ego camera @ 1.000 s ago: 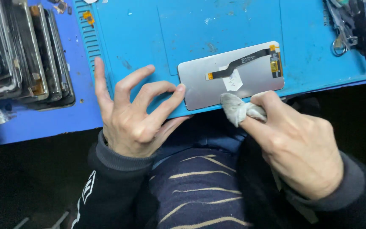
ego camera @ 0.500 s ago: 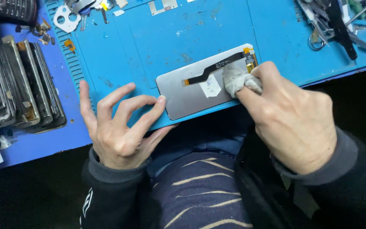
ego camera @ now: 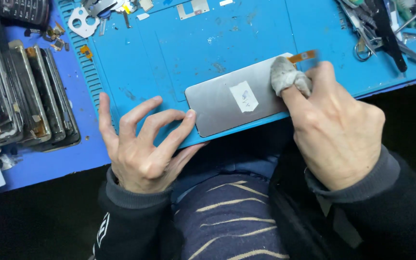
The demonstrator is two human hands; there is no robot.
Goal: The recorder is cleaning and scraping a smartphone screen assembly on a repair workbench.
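Fingers of the left hand (ego camera: pixel 140 144) spread flat on the blue mat (ego camera: pixel 193 43), one fingertip touching the near left corner of the grey screen panel (ego camera: pixel 232 103). Beside it, the right hand (ego camera: pixel 335 130) pinches a grey cloth (ego camera: pixel 287 77) and presses it onto the panel's far right end. Farther off, phones (ego camera: pixel 25 101) stand stacked at left, tools (ego camera: pixel 386 29) at right.

A blue work mat (ego camera: pixel 179 43) carries a grey phone screen panel (ego camera: pixel 227 98).

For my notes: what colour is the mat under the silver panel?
Bright blue mat, clearest in the head view.
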